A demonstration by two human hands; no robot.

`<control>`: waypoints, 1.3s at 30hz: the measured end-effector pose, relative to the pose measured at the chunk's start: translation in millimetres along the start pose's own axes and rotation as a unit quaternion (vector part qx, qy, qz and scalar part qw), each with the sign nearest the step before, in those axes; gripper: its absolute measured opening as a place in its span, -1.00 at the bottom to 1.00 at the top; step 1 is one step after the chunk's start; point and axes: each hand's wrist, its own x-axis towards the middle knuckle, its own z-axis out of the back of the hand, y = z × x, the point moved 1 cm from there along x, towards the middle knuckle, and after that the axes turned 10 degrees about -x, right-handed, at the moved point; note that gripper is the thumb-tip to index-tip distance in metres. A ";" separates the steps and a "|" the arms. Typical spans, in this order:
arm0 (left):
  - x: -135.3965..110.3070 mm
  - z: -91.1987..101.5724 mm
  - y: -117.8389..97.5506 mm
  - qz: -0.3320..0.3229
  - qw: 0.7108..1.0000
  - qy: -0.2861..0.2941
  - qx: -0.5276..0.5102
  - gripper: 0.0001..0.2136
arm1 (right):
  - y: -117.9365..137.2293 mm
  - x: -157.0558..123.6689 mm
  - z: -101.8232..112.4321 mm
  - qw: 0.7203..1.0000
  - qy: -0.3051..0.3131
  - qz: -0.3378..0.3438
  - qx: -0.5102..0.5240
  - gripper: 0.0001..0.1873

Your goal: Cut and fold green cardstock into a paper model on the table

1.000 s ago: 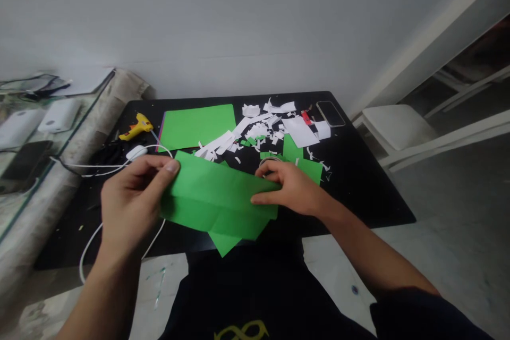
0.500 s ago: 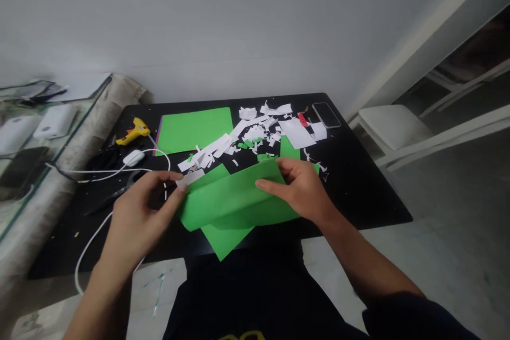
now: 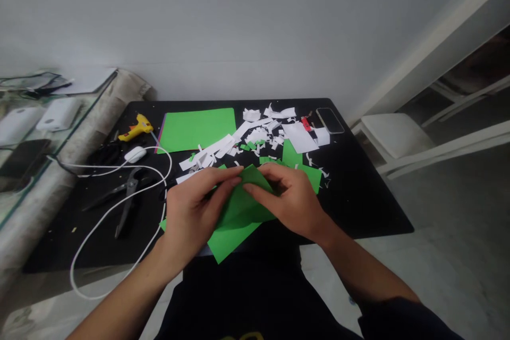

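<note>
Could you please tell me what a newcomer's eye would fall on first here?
A newcomer's eye would probably fall first on the bright green paper sheet held by the left hand and the right hand, near the front of the black rectangular table. Just beyond lie scattered white paper scraps. The yellow plastic glue gun stands out at the table's back left.

I am facing a plain grey wall [image 3: 239, 32] in dim light, with a black table [image 3: 358, 191] standing close to it. On my right, a white seat [image 3: 394, 135] is standing over a pale floor [image 3: 446, 276] — on my left, a glass tabletop [image 3: 24, 191] is running along the black table's side.
</note>
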 end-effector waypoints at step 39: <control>-3.2 5.5 2.1 0.077 0.996 0.001 -0.038 -0.89 | 12.5 -0.3 -4.6 0.997 -0.044 0.047 0.038 -0.87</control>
